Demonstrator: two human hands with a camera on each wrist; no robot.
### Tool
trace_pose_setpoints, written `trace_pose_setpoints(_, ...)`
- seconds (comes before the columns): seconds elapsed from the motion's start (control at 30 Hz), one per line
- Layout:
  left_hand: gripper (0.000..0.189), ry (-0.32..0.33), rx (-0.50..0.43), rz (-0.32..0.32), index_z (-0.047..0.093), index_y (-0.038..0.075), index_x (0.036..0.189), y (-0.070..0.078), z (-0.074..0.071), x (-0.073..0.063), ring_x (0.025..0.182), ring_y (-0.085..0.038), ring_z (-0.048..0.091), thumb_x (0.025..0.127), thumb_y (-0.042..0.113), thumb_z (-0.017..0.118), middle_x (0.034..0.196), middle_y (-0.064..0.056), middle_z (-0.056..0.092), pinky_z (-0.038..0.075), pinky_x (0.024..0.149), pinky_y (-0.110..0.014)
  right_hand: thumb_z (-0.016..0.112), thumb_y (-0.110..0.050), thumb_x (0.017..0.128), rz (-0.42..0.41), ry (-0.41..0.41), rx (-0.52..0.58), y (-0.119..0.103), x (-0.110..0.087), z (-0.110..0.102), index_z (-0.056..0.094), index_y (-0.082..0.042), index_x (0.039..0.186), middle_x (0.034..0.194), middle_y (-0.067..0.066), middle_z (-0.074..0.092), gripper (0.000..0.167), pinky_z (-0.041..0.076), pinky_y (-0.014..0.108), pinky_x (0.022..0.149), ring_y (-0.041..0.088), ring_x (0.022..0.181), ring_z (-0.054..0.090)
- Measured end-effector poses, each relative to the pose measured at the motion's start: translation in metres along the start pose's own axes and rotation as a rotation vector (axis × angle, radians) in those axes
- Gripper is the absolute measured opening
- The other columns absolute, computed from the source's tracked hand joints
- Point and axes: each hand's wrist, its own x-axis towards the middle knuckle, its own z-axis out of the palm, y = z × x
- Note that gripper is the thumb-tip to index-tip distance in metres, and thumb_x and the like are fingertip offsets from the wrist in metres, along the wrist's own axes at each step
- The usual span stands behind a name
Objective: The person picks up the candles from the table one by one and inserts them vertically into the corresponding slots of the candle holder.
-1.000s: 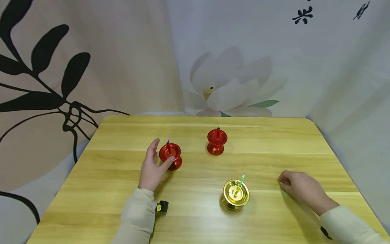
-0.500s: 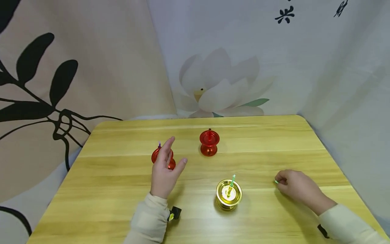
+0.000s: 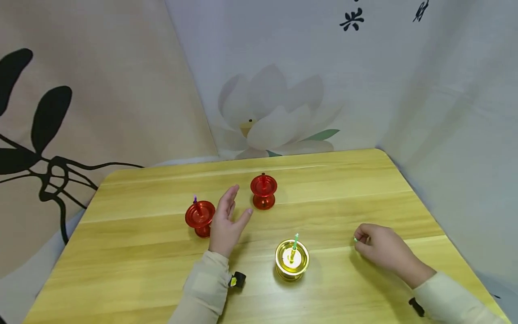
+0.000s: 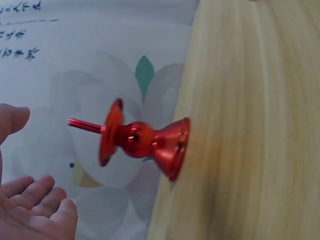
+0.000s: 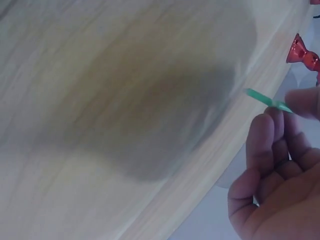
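My left hand [image 3: 225, 230] is over the table with its fingers straight and thumb spread, holding nothing. It overlaps the right side of a red metal candle holder [image 3: 200, 214] that bears a short purple candle [image 3: 195, 198]. Beyond the fingertips is a second red candle holder [image 3: 264, 186], upright, its thin centre tube plain in the left wrist view. On the right, my right hand [image 3: 382, 248] pinches a small green candle [image 5: 259, 97] between thumb and fingertips, low over the wood. Between the hands stands a gold candle holder [image 3: 291, 261] with a green candle [image 3: 296, 241] upright in it.
All three holders stand on a pale wooden table [image 3: 162, 279]. A cloth backdrop [image 3: 283, 54] printed with a lotus and dark leaves hangs behind its far edge. A small black device [image 3: 238, 280] sits at the left sleeve.
My left hand has left the purple-candle holder and moved right, toward the other red one. The whole head view has shifted, sliding the holders leftward. My right hand keeps its pinch on the green candle.
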Motion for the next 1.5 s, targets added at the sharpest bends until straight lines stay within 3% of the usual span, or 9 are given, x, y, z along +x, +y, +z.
trace_pose_setpoints(0.23,0.073,-0.006,0.013,-0.06,0.037,0.006,0.153,-0.015,0.006,0.014,0.146,-0.02,0.036,0.091,0.011,0.075,0.156,-0.008,0.042,0.029,0.119,-0.036,0.068,-0.012,0.091,-0.008,0.02,0.008,-0.01,0.0,-0.002,0.066,-0.011,0.094,0.077,-0.007,0.062,0.004,0.043,0.025,0.051,0.007,0.058,0.05)
trace_pose_setpoints(0.67,0.078,-0.062,0.013,-0.113,0.034,0.007,0.154,-0.024,0.021,0.042,0.147,-0.023,0.033,0.09,0.015,0.077,0.158,-0.009,0.039,0.028,0.12,-0.038,0.069,-0.012,0.088,-0.05,0.063,0.024,-0.027,0.003,-0.003,0.062,-0.016,0.087,0.068,-0.009,0.054,0.008,0.04,0.024,0.049,0.005,0.053,0.043)
trace_pose_setpoints(0.87,0.088,-0.1,0.024,-0.175,0.029,0.01,0.157,-0.029,0.029,0.054,0.148,-0.023,0.031,0.087,0.02,0.081,0.16,-0.005,0.035,0.027,0.121,-0.036,0.07,-0.012,0.088,-0.054,0.043,0.022,-0.031,0.005,-0.001,0.061,-0.017,0.086,0.067,-0.009,0.053,0.01,0.039,0.023,0.048,0.005,0.053,0.043)
trace_pose_setpoints(1.17,0.099,-0.138,-0.049,-0.23,0.018,0.008,0.16,-0.042,0.044,0.048,0.146,-0.031,0.035,0.085,0.013,0.082,0.161,-0.014,0.031,0.03,0.118,-0.043,0.07,-0.012,0.087,-0.072,0.042,0.047,-0.038,0.009,0.005,0.061,-0.018,0.085,0.064,-0.009,0.05,0.011,0.038,0.024,0.047,0.004,0.051,0.041)
trace_pose_setpoints(1.37,0.089,-0.108,-0.072,-0.183,0.022,0.005,0.159,-0.043,0.048,0.048,0.143,-0.031,0.039,0.089,0.009,0.078,0.158,-0.014,0.037,0.032,0.118,-0.044,0.069,-0.012,0.089,-0.102,0.066,0.046,-0.046,0.016,0.005,0.061,-0.02,0.084,0.067,-0.01,0.051,0.012,0.039,0.023,0.048,0.003,0.053,0.042)
trace_pose_setpoints(1.5,0.085,-0.124,-0.079,-0.166,0.024,0.004,0.158,-0.037,0.049,0.052,0.142,-0.033,0.041,0.09,0.007,0.075,0.156,-0.016,0.04,0.033,0.117,-0.046,0.069,-0.013,0.091,-0.115,0.089,0.07,-0.055,0.028,-0.001,0.062,-0.017,0.088,0.069,-0.009,0.053,0.008,0.04,0.024,0.049,0.005,0.055,0.045)
